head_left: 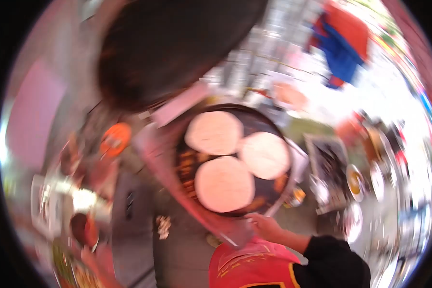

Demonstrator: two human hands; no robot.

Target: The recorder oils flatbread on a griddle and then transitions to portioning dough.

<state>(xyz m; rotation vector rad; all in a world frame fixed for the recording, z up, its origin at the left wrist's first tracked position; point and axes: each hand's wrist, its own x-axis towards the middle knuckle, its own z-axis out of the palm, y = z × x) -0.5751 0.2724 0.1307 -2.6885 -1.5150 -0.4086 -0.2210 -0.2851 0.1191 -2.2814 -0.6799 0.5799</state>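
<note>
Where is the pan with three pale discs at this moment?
In the head view, the pan is near the middle, with the right hand at its near rim and a round orange thing farther left.

Three pale, flat, round discs [224, 185] lie close together in a round black pan [264, 190]. The bare right hand [264, 226], black-sleeved, is at its near rim (blur hides the fingers' grip). A large, dark, rounded object [163, 53] looms beyond; a red, yellow-trimmed fabric garment [254, 266] shows below.
</note>
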